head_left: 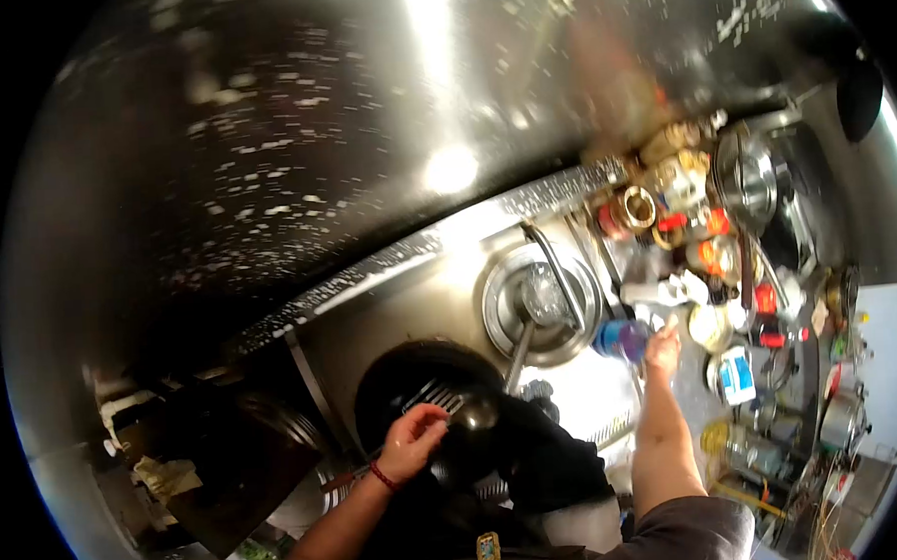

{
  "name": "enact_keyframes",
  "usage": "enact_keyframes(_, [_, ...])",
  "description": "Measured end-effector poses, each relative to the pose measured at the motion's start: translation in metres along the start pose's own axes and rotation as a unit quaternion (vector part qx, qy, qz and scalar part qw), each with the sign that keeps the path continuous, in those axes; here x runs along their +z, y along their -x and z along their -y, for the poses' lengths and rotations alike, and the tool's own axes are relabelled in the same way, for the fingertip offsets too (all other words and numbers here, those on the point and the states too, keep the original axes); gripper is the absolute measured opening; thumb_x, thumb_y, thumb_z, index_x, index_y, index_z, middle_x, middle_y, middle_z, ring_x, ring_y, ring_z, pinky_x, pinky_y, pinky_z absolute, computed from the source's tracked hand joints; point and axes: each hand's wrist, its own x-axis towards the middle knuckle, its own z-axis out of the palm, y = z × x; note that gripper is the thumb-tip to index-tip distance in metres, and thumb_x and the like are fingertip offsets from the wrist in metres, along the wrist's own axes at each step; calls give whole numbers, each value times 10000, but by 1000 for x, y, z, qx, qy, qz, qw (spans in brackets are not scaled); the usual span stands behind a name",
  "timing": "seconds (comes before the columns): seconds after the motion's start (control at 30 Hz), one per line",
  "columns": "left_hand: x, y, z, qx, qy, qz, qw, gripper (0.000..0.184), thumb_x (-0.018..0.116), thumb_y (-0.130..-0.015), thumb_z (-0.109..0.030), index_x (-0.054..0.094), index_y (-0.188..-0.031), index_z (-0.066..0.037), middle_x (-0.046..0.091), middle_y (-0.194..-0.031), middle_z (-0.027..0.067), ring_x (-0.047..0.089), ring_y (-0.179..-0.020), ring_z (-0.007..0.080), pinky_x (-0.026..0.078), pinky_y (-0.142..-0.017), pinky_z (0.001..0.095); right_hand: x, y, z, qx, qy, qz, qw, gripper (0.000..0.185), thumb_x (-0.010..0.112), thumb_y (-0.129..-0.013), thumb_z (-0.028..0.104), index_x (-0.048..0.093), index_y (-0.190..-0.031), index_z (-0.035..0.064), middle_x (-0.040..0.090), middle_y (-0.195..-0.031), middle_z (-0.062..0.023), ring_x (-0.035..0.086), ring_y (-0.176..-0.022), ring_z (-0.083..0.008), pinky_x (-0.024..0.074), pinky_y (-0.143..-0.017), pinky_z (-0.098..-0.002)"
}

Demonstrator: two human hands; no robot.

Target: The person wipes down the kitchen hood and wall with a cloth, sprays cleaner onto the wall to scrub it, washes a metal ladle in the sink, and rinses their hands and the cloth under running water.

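Observation:
My left hand point(413, 444), with a red bracelet at the wrist, hovers over the near side of a dark wok point(393, 382). Its fingers are curled together; what they hold, if anything, is too small to make out. Close beside the fingertips is a rounded, shiny metal piece point(474, 413). My right hand point(662, 351) is stretched out to the right, its fingers closed at the end of a blue and purple bottle point(619, 341). Left of that bottle stands a round metal pot point(495, 308) with a long-handled ladle point(520, 357) across it.
A crowded shelf of jars and bottles point(708, 259) runs along the right, with a white tub with a blue label point(731, 376). Metal strainers point(747, 182) sit at the back right. A splashed steel wall point(292, 137) rises behind the stove; a dark board point(237, 479) lies at left.

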Motion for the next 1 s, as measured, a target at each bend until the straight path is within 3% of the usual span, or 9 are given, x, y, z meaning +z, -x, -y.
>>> enact_keyframes(0.03, [0, 3, -5, 11, -10, 0, 1000, 178, 587, -892, -110, 566, -1057, -48, 574, -856, -18, 514, -726, 49, 434, -647, 195, -1, -8, -10, 24, -168, 6, 985, 489, 417, -928, 406, 434, -1253, 41, 567, -1095, -227, 580, -944, -333, 474, -821, -415])
enact_keyframes(0.1, [-4, 13, -16, 38, 6, 13, 999, 163, 584, -893, -102, 568, -1045, -47, 573, -851, -19, 513, -722, 50, 437, -645, 197, -19, -3, -15, 112, -675, 34, 729, 542, 394, -948, 431, 371, -1331, 47, 453, -1280, -164, 514, -1076, -339, 461, -879, -481])
enact_keyframes(0.2, [-24, 21, 2, 94, 25, -1, 995, 132, 582, -894, -97, 576, -1014, -42, 576, -815, -17, 510, -698, 52, 437, -629, 201, -16, 18, -17, 209, -760, 36, 614, 450, 497, -905, 424, 497, -1149, 45, 584, -1009, -124, 593, -840, -304, 524, -732, -491])
enact_keyframes(0.3, [-41, 30, -1, 117, 40, -32, 992, 109, 583, -889, -92, 584, -987, -45, 578, -769, -8, 505, -658, 54, 429, -600, 201, -1, 71, -44, -247, -727, 432, 473, 504, 321, -929, 482, 529, -1113, 62, 596, -1040, -151, 580, -869, -271, 509, -733, -437])
enact_keyframes(0.37, [-54, 29, 13, 162, 76, -63, 982, 105, 580, -890, -102, 585, -975, -40, 577, -755, 2, 504, -631, 57, 420, -572, 202, 2, 118, -21, 102, -876, 186, 433, 395, 488, -832, 222, 543, -1203, 100, 590, -1141, -144, 570, -1016, -341, 480, -851, -500])
enact_keyframes(0.7, [-65, 51, 0, 239, 119, -42, 963, 91, 551, -891, -75, 581, -953, -14, 559, -775, 21, 490, -668, 69, 419, -617, 208, -307, 101, 360, -398, -752, 36, 525, 442, 579, -858, 79, 426, -1272, 54, 566, -1075, -69, 568, -941, -211, 503, -824, -363])
enact_keyframes(0.83, [-62, 57, -1, 253, 144, -48, 956, 87, 565, -896, -66, 586, -965, -16, 572, -788, 17, 487, -671, 72, 417, -619, 205, -350, 91, 539, -480, -629, -379, 479, 320, 502, -906, 127, 451, -1208, 36, 574, -1075, -103, 588, -888, -207, 501, -834, -339])
enact_keyframes(0.97, [-59, 56, -6, 269, 153, -34, 950, 100, 564, -897, -66, 578, -976, -7, 572, -786, 24, 490, -673, 74, 415, -613, 204, -323, 276, 617, -659, -721, -194, 95, 201, 488, -939, 129, 471, -1133, 82, 532, -1060, -55, 583, -892, -146, 526, -695, -199])
enact_keyframes(1.0, [-57, 54, -8, 268, 149, -19, 952, 101, 557, -901, -66, 573, -979, -3, 570, -786, 26, 487, -671, 73, 415, -613, 203, -314, 329, 621, -702, -638, -266, 171, 325, 478, -946, 185, 439, -1254, 90, 510, -1173, -69, 559, -978, -167, 516, -777, -257])
